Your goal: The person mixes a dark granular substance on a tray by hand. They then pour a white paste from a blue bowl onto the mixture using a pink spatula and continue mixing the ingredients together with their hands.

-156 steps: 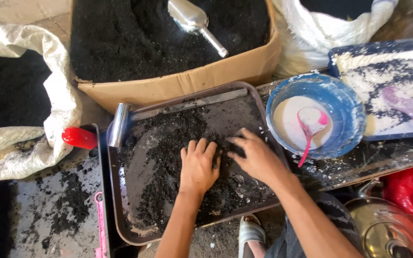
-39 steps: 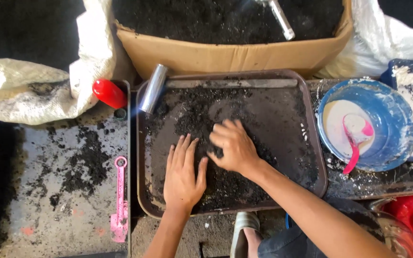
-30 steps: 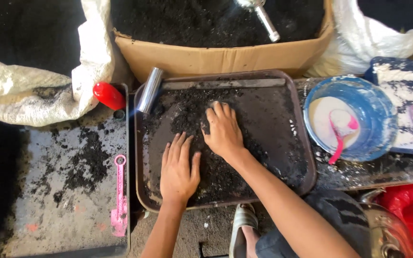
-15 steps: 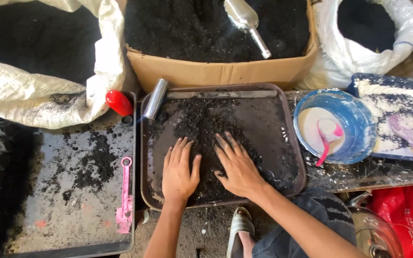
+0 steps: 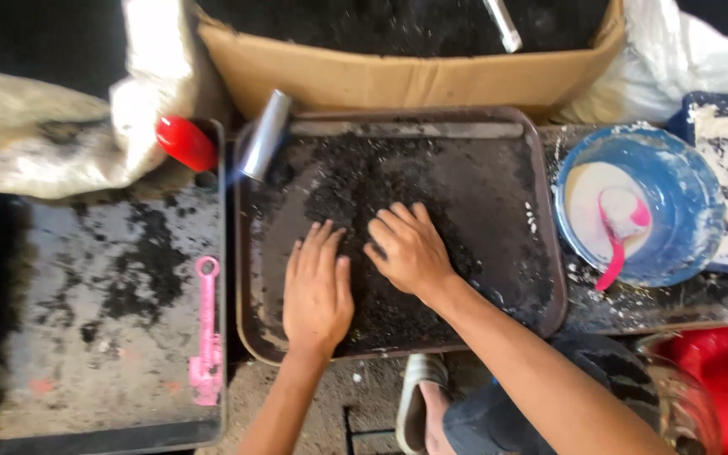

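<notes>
— What do we have under our hands here?

— Dark, crumbly soil mix, heaped left of centre in the brown metal tray on the surface. Our left hand lies flat on it, fingers spread, gripping nothing. Our right hand rests just beside it, fingers loosely curved over the heap, also closed on nothing.

— How would we judge it to handle?

— Loose and light, we think: it looks grainy and clumped, so it should give way and spill between the fingers rather than lift as one piece. We would cup it from the sides with both palms, not pinch it.

— And around the tray?

— A metal tube leans on the far left corner, a red cap just beyond. A cardboard box of the same dark stuff stands behind, and a blue bowl with white powder and a pink spoon sits to the right. A pink tool lies on the grey tray at left.
</notes>
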